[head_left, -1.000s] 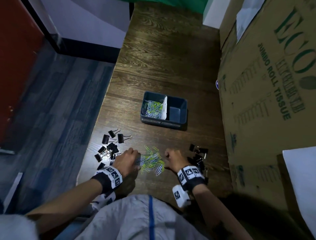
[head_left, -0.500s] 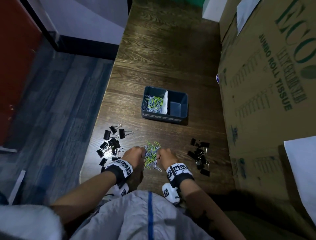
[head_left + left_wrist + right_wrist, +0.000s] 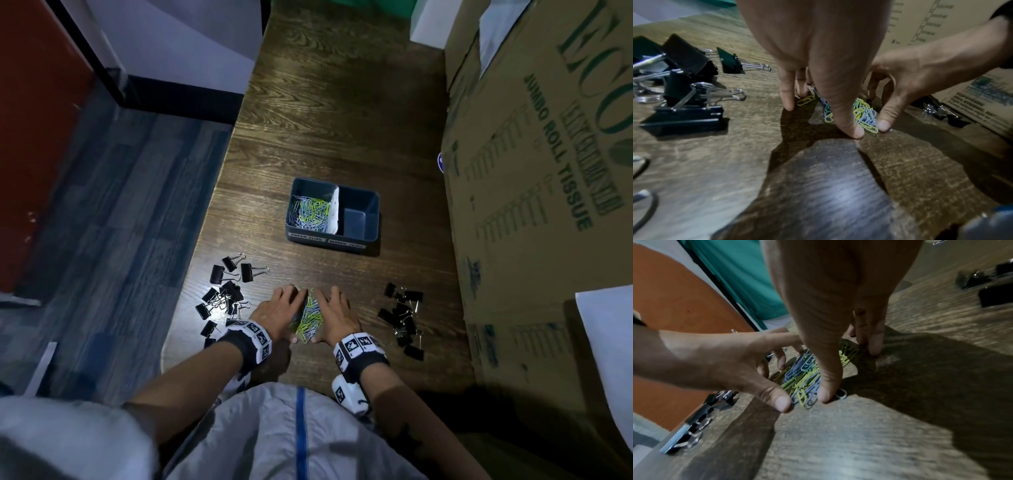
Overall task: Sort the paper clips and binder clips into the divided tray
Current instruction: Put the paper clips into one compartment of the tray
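A heap of yellow, blue and grey paper clips [image 3: 310,317] lies on the wooden table near its front edge. My left hand [image 3: 277,308] and right hand [image 3: 337,313] stand on either side of it, fingertips and thumbs down on the table, pressing the heap between them. The wrist views show the heap [image 3: 865,113] [image 3: 803,374] hemmed in by both thumbs. The dark divided tray [image 3: 325,240] sits further back. Its left compartment holds paper clips [image 3: 310,212]; its right one [image 3: 356,219] is bare. Black binder clips lie in a left group [image 3: 226,294] and a right group [image 3: 402,318].
A large cardboard box [image 3: 531,205] walls off the table's right side, with a white sheet [image 3: 606,342] on it. The table's left edge [image 3: 205,240] drops to a blue floor. Bare wood lies between the heap and the tray.
Both hands have moved toward each other and their fingers have uncurled. The loosely spread paper clips are now squeezed into a narrow heap between them.
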